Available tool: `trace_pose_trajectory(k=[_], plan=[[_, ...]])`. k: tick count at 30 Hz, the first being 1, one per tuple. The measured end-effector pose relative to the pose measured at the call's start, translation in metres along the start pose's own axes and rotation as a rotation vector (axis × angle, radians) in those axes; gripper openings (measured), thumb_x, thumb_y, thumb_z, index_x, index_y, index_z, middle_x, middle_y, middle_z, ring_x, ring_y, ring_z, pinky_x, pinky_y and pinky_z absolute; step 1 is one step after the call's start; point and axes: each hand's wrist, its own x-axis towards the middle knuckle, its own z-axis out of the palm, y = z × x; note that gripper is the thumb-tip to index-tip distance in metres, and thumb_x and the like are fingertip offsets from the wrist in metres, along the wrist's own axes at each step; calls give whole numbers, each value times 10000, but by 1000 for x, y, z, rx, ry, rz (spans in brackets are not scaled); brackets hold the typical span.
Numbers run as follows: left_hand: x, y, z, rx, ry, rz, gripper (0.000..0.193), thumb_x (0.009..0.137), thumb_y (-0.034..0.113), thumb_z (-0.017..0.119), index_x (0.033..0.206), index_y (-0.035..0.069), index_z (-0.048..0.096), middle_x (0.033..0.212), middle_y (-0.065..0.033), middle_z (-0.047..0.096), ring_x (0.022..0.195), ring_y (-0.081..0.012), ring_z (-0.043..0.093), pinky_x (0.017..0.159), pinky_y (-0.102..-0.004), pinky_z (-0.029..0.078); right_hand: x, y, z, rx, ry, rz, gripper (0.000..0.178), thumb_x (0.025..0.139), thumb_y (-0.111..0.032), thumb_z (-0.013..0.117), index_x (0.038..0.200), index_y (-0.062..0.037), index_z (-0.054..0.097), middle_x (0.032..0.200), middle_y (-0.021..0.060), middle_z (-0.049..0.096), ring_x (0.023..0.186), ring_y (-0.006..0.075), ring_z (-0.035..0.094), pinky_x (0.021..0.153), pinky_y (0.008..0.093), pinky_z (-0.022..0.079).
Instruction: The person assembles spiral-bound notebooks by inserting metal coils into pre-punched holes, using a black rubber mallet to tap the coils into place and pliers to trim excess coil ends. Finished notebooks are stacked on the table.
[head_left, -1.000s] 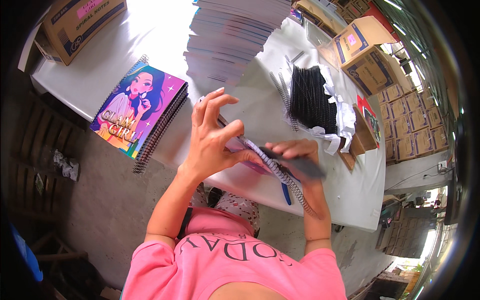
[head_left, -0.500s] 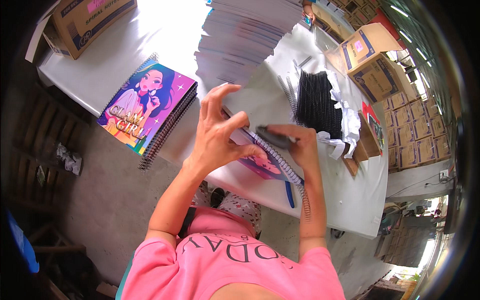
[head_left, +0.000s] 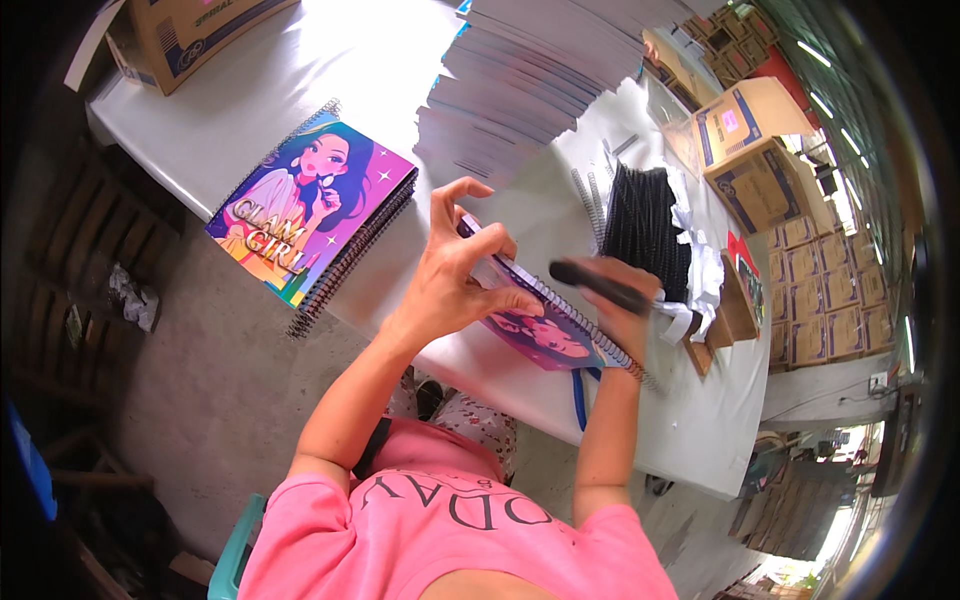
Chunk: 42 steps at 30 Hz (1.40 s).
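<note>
My left hand grips a notebook with a pink and purple illustrated cover, tilted up above the table edge. Thumb and fingers pinch it near its bound edge. A wire spiral coil runs along that edge, its loose end sticking out past the corner by my right wrist. In my right hand, smeared by motion, is a dark elongated tool close beside the coil; its kind is too blurred to tell. Below the notebook, a blue curved handle shows on the table, its other end hidden.
A stack of spiral notebooks lies on the left of the white table. Torn-edged grey sheets are piled at the back. Black coils lie at right beside a wooden piece. Cartons stand behind.
The coil's loose end past the notebook's corner has become shorter. My right hand and the dark tool have shifted along the coil, and the view has moved slightly.
</note>
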Motion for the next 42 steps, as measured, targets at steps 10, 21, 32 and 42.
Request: trace_pose_trajectory(k=[10, 21, 32, 42], plan=[[2, -4, 0, -155, -18, -105, 506, 436, 338, 892, 729, 94, 559, 1191, -105, 338, 786, -158, 468, 611, -288, 410, 13, -5, 13, 296, -111, -228, 233, 684, 51, 613, 901, 9, 688, 927, 184, 673, 858, 249, 664, 807, 302, 503], [-6, 13, 2, 39, 72, -1, 309, 579, 248, 839, 808, 123, 674, 1198, -113, 375, 1011, -233, 435, 728, -330, 405, -1, 11, -48, -125, -18, 253, 333, 865, -42, 569, 1198, -60, 568, 1066, 81, 627, 902, 126, 582, 760, 252, 476], [-12, 19, 12, 343, 56, 174, 283, 675, 138, 746, 945, 162, 664, 768, 18, 531, 826, -210, 479, 742, -362, 353, -171, 48, 10, -1082, 186, 410, 518, 880, -292, 537, 1324, -55, 413, 1249, 147, 456, 1101, 297, 453, 963, 454, 338], [-13, 30, 23, 233, 142, 23, 345, 617, 100, 801, 941, 121, 686, 764, -29, 455, 659, -171, 455, 511, -281, 399, -105, -54, 47, -650, 392, 165, 395, 834, -313, 613, 1205, -184, 570, 1062, 114, 474, 973, 292, 444, 894, 431, 321]])
